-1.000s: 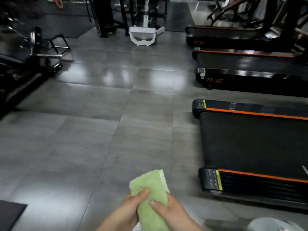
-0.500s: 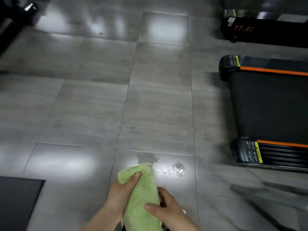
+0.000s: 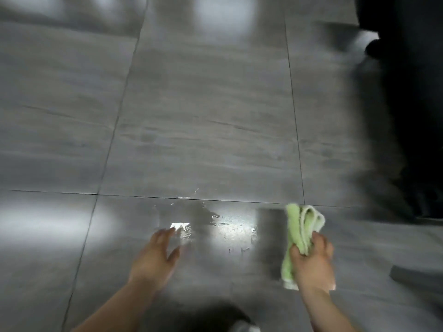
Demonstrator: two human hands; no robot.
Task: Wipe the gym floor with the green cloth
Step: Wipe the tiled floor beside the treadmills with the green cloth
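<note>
The cloth (image 3: 302, 236) is now in the right hand (image 3: 311, 262) alone, bunched in folds and gripped in closed fingers, held over the floor (image 3: 203, 116) just right of the wet patch (image 3: 215, 224). Half a second ago both hands held it together in front of the body; since then the left hand (image 3: 155, 255) has let go and reaches forward and down with fingers spread and empty, its tips close to the near-left edge of the patch. Whether that palm touches the tile I cannot tell, as the frame is blurred.

The view has also dropped much nearer the floor, so the person seems to be crouching, with the left hand likely going down as a brace. A dark treadmill (image 3: 412, 104) fills the right edge, well apart from the patch.

Wiping has not begun: the water lies untouched, glinting on the tile. The next move is probably to press the cloth down and sweep left across the puddle.
</note>
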